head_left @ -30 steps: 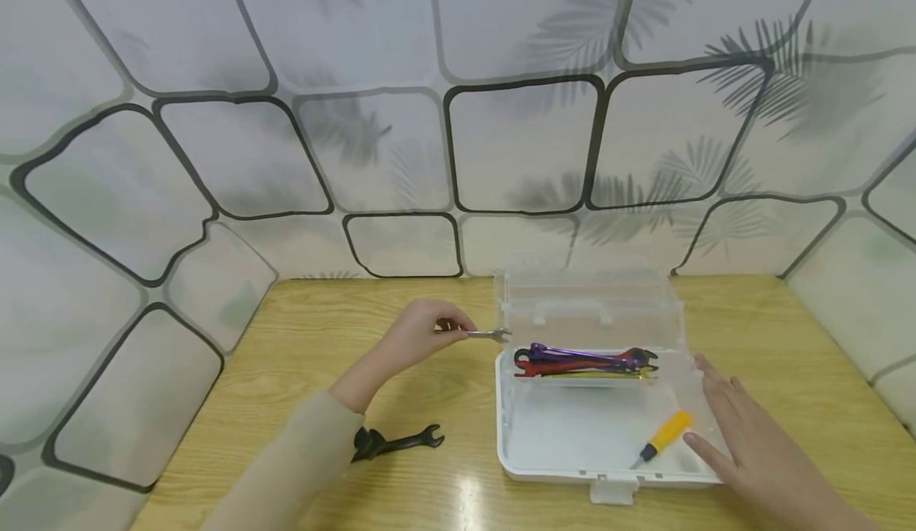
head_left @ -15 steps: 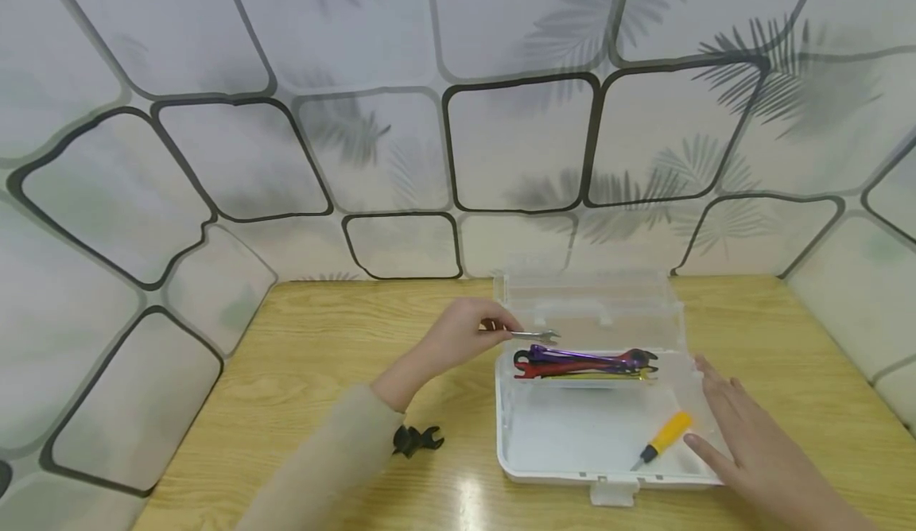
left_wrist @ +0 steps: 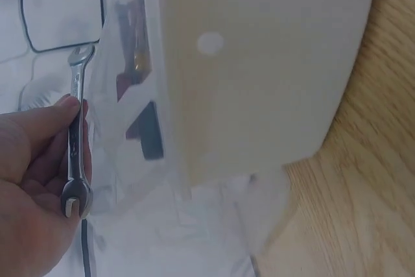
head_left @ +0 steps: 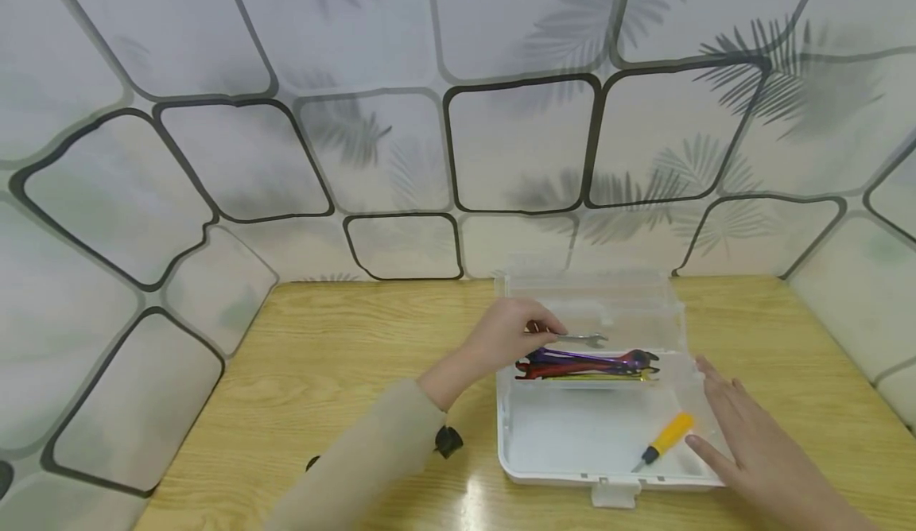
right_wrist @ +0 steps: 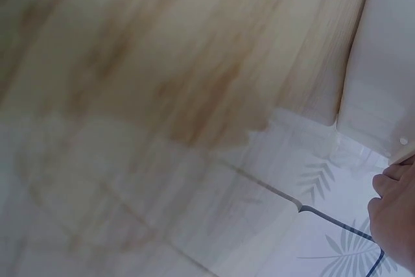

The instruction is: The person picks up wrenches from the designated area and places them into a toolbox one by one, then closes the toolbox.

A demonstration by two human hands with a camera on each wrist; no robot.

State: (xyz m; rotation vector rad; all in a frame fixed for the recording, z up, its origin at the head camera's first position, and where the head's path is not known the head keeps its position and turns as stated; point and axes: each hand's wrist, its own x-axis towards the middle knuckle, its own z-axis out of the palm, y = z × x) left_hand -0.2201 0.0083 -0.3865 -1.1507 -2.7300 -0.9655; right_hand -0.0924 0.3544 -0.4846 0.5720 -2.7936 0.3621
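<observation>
My left hand [head_left: 511, 332] pinches a silver open-end wrench [left_wrist: 76, 131] between thumb and fingers, above the back part of the white toolbox [head_left: 504, 443]. Just below it, several coloured wrenches [head_left: 583, 362], purple, red and yellow among them, lie in the narrow rear section. A screwdriver [head_left: 671, 434] with an orange-yellow handle lies in the front section at the right. My right hand [head_left: 751, 443] rests along the toolbox's right side, its fingers extended. In the right wrist view only part of that hand shows at the right edge.
The toolbox's clear lid [head_left: 594, 292] stands raised at the back, near the patterned wall [head_left: 515, 149]. Black tools [head_left: 448, 441] lie on the wooden table [head_left: 343, 340], mostly hidden behind the left sleeve [head_left: 372, 451]. A latch [head_left: 614, 494] hangs at the toolbox's front.
My left hand has carried the silver wrench to the right, from beside the toolbox to over its rear section. The left sleeve now covers more of the black tools. The right hand stays put.
</observation>
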